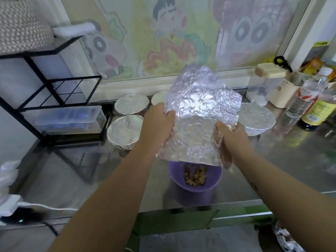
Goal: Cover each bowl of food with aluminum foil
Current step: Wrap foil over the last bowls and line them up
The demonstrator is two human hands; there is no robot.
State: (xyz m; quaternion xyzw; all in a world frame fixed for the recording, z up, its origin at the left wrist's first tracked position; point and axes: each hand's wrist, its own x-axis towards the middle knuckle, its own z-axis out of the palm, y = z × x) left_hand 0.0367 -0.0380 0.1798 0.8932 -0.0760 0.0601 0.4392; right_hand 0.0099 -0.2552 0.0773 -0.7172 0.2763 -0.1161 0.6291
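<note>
Foil [200,113] held crumpled just above the open bowl [192,180], ready to drape, I reckon. My left hand [160,122] pinches its left edge and my right hand [231,135] grips the right w/ fingers curled under, arms stretched fwd. Foiled bowls [124,130] sit beyond the bowl on the table [272,160].

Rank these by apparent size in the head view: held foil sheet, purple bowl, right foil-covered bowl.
1. foil sheet, raised toward the camera.
2. purple bowl.
3. right foil-covered bowl, farther back and partly hidden, so 2-3 is unsure.
</note>
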